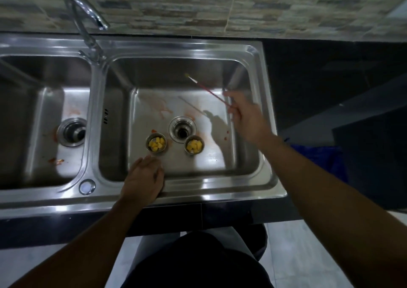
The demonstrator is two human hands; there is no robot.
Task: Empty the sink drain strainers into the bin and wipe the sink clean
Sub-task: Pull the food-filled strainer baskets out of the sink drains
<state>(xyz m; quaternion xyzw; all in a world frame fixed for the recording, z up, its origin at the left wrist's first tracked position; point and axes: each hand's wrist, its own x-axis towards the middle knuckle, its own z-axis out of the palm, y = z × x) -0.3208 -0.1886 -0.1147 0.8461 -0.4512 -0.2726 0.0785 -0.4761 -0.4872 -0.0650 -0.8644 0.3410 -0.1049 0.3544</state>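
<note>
Two metal drain strainers stand on the floor of the right basin, both holding yellow food bits: one [156,144] left of the open drain [182,129], the other [194,145] just right of it. My left hand [144,177] rests on the sink's front rim [220,188], fingers reaching toward the left strainer, holding nothing. My right hand [247,116] is above the basin's right side, pinching a thin red stick [209,90] with a white and yellow tip that points up and left. Red smears mark both basin floors.
The left basin has its own drain [71,131] and red scraps [56,160]. A chrome tap [86,21] rises between the basins. Dark countertop [330,72] lies to the right, and a blue bin liner [319,155] shows below it.
</note>
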